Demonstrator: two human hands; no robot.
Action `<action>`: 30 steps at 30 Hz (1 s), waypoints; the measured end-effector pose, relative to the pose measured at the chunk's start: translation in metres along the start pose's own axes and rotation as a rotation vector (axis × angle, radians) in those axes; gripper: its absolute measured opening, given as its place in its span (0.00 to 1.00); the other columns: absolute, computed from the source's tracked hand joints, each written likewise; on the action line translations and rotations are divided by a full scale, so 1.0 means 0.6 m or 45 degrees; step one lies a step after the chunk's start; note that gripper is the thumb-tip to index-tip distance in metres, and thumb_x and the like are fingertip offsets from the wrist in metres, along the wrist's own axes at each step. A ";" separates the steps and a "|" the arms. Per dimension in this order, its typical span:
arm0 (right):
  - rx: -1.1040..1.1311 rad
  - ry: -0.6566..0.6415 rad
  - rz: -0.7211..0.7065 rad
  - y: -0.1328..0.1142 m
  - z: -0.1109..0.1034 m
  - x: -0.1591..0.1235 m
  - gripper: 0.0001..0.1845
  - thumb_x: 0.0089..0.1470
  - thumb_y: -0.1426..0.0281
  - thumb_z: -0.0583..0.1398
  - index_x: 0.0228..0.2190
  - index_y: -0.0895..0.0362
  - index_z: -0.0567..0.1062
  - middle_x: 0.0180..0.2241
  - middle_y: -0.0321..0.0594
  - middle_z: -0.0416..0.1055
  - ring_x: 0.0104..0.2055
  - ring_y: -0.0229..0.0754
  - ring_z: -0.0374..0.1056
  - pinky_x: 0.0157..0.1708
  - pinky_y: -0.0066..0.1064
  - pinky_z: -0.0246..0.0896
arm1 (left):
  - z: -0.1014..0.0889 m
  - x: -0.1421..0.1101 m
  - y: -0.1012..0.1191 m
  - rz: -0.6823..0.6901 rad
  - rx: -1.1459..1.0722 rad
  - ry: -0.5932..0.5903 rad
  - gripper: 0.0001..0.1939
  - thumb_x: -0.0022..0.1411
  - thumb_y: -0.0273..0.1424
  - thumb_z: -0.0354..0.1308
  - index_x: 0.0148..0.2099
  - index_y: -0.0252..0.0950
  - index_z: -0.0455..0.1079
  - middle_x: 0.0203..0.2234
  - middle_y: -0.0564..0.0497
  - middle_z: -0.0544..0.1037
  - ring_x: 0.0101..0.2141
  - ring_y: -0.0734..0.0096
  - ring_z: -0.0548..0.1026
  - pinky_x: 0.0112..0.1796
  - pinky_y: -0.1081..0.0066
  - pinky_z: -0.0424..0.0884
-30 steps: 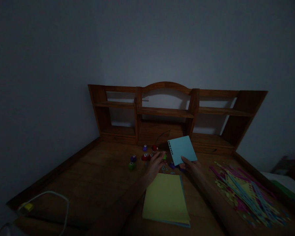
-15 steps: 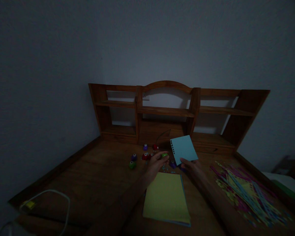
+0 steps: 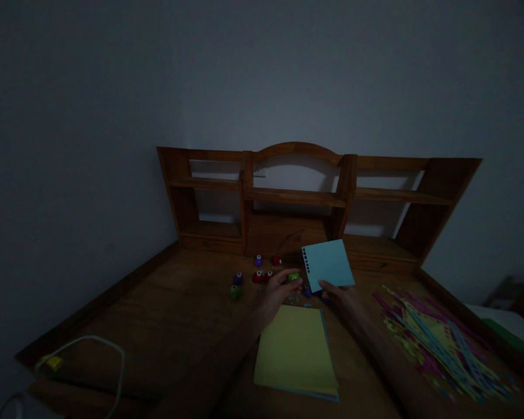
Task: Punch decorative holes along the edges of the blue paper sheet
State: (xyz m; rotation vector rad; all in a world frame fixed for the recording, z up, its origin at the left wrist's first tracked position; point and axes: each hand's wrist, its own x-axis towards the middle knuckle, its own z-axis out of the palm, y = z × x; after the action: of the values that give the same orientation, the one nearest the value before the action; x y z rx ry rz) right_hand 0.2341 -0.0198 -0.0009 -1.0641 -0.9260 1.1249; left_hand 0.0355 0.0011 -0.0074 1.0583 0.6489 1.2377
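Note:
My left hand (image 3: pixel 277 294) is closed around a small green craft punch (image 3: pixel 294 278), its fingers curled over the top. Between the thumb and fingers of my right hand (image 3: pixel 338 293) is a light blue sheet of paper (image 3: pixel 329 265), held tilted above the desk. A row of dark punched holes runs down the sheet's left edge, which faces the green punch with a small gap. A purple punch (image 3: pixel 306 291) lies between the hands, and tiny blue paper bits (image 3: pixel 294 300) are scattered below. Nearer to me lies a stack of yellow and blue paper (image 3: pixel 294 352).
Several more punches stand left of my hands, among them a red one (image 3: pixel 257 277) and a green one (image 3: pixel 234 292). Coloured paper strips (image 3: pixel 441 337) are heaped at the right. A wooden shelf (image 3: pixel 294 198) spans the back. A white cable (image 3: pixel 100 339) curves at the left.
The blue sheet has turned slightly and shifted a little to the right with my right hand. My left hand keeps the green punch almost in place.

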 end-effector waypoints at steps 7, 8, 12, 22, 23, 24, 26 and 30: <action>-0.026 -0.041 -0.021 -0.002 0.000 -0.006 0.19 0.38 0.60 0.73 0.26 0.57 0.73 0.24 0.37 0.75 0.23 0.38 0.67 0.25 0.29 0.64 | 0.001 -0.001 0.001 -0.016 -0.028 -0.023 0.25 0.49 0.35 0.71 0.49 0.34 0.73 0.42 0.42 0.77 0.35 0.66 0.77 0.41 0.64 0.71; -0.019 -0.033 -0.036 -0.001 -0.001 -0.004 0.19 0.37 0.60 0.73 0.27 0.57 0.73 0.24 0.37 0.75 0.22 0.38 0.67 0.24 0.29 0.64 | 0.001 -0.003 0.003 -0.014 -0.015 -0.031 0.25 0.50 0.35 0.71 0.50 0.34 0.73 0.42 0.42 0.77 0.35 0.65 0.78 0.41 0.64 0.71; 0.005 0.018 -0.051 0.003 -0.003 0.003 0.22 0.34 0.61 0.74 0.30 0.57 0.75 0.27 0.39 0.77 0.24 0.40 0.70 0.25 0.29 0.67 | 0.001 -0.008 0.007 -0.017 0.018 -0.035 0.27 0.50 0.35 0.71 0.53 0.37 0.71 0.45 0.41 0.75 0.39 0.60 0.77 0.40 0.62 0.72; 0.025 0.010 0.014 0.013 -0.010 0.011 0.23 0.36 0.61 0.74 0.34 0.58 0.76 0.31 0.44 0.79 0.28 0.46 0.75 0.31 0.35 0.74 | -0.001 0.000 -0.010 0.069 0.091 0.032 0.22 0.47 0.32 0.72 0.46 0.37 0.74 0.43 0.42 0.76 0.42 0.60 0.76 0.43 0.65 0.69; 0.024 0.011 0.015 0.014 -0.011 0.011 0.23 0.36 0.61 0.74 0.34 0.58 0.76 0.31 0.44 0.79 0.28 0.46 0.75 0.31 0.35 0.74 | -0.001 0.000 -0.009 0.058 0.084 0.029 0.22 0.47 0.32 0.72 0.46 0.37 0.74 0.43 0.42 0.76 0.42 0.60 0.76 0.43 0.64 0.69; 0.018 0.013 0.015 0.014 -0.011 0.011 0.22 0.37 0.61 0.73 0.34 0.57 0.76 0.31 0.44 0.79 0.28 0.46 0.75 0.31 0.34 0.74 | -0.001 0.000 -0.008 0.047 0.073 0.022 0.22 0.47 0.32 0.72 0.46 0.37 0.73 0.43 0.42 0.76 0.41 0.61 0.76 0.44 0.64 0.69; -0.003 0.010 0.000 0.012 -0.011 0.011 0.22 0.36 0.61 0.74 0.32 0.57 0.76 0.31 0.43 0.79 0.28 0.44 0.74 0.30 0.33 0.73 | -0.001 -0.001 -0.007 0.028 0.044 -0.004 0.23 0.47 0.32 0.72 0.46 0.37 0.73 0.43 0.42 0.76 0.41 0.61 0.76 0.44 0.63 0.69; -0.032 0.002 -0.050 0.004 -0.008 0.007 0.22 0.34 0.63 0.74 0.32 0.56 0.75 0.30 0.40 0.78 0.27 0.42 0.72 0.27 0.31 0.71 | -0.002 0.000 -0.009 -0.002 0.027 -0.033 0.24 0.48 0.33 0.72 0.47 0.36 0.72 0.41 0.42 0.77 0.39 0.61 0.77 0.44 0.62 0.70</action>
State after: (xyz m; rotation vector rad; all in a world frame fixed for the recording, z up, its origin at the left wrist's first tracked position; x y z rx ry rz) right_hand 0.2390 -0.0163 -0.0041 -1.0628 -0.9578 1.0826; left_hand 0.0366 0.0016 -0.0127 1.0896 0.6441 1.2167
